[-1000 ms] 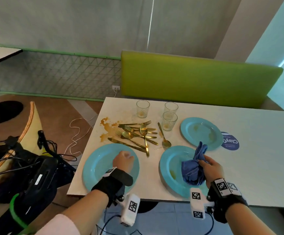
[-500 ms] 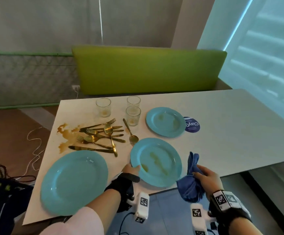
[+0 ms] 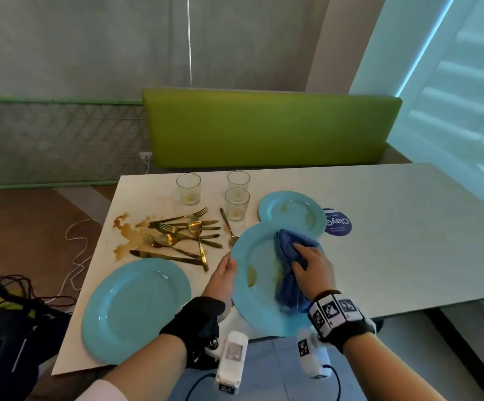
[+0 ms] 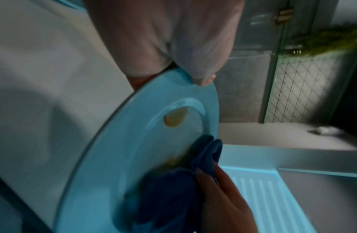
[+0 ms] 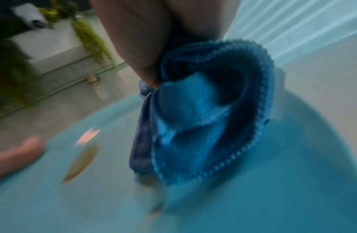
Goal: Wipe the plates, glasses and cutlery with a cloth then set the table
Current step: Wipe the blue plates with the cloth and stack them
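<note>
**Plate held off the table, cloth pressed to its face**

The left hand (image 3: 224, 274) grips the near-left rim of the blue plate (image 3: 259, 287), thumb on the upper face and fingers (image 4: 143, 77) curled under the edge. The plate is tilted and clear of the white table (image 3: 394, 241), its near edge hanging past the table's front edge.

The right hand (image 3: 311, 266) clenches a bunched blue cloth (image 3: 288, 261) and holds it against the plate's face; the fingertips (image 5: 147, 77) pinch the folds from above. Cloth extends both beyond the fingers and back toward the wrist.

One yellow-brown smear (image 4: 175, 117) sits on the plate between the left thumb and the cloth, not covered. A second streak lies just beside the cloth's edge, partly blurred.

Left of the left hand, a second blue plate (image 3: 136, 308) lies flat on the table. Beyond the right fingers, a third plate (image 3: 292, 211) lies flat with faint stains. Beyond the left fingers lies a heap of gold cutlery (image 3: 185, 235), next to a brown spill (image 3: 125, 233) on the tabletop. Three glasses (image 3: 188, 189) stand farther back, each with residue at the bottom. A round blue sticker (image 3: 337, 224) lies to the right of the far plate.
</note>
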